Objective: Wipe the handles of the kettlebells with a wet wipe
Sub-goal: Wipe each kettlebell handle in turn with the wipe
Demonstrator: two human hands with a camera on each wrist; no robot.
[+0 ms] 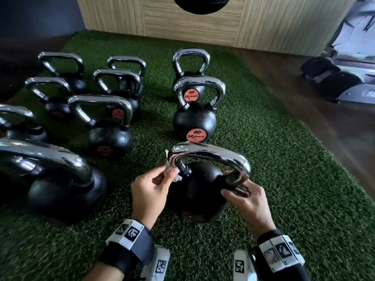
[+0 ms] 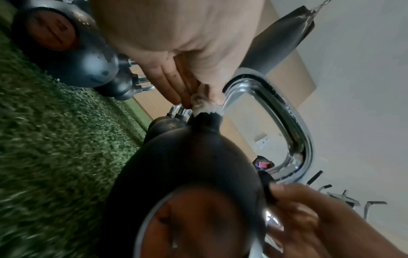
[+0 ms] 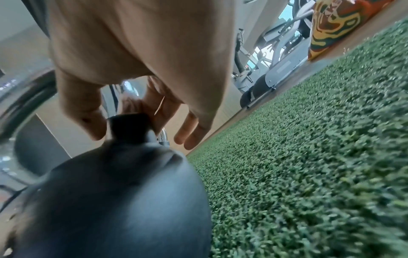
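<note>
The nearest black kettlebell (image 1: 198, 189) stands on green turf, its chrome handle (image 1: 211, 153) arching over it. My left hand (image 1: 162, 177) pinches a crumpled white wet wipe (image 1: 173, 174) against the left leg of that handle, just above the black collar. The left wrist view shows the wipe (image 2: 203, 103) bunched between my fingertips at the handle (image 2: 287, 111). My right hand (image 1: 235, 187) grips the right leg of the handle near its base. In the right wrist view my thumb and fingers (image 3: 163, 108) sit on either side of the leg above the collar (image 3: 130, 127).
Several more chrome-handled kettlebells stand on the turf (image 1: 284, 179) to the left and behind, one marked 20 (image 1: 193, 120) straight ahead. A large kettlebell (image 1: 60, 183) sits close on my left. A wooden panel (image 1: 192, 27) backs the turf, and an exercise machine base (image 1: 332, 80) is at the right.
</note>
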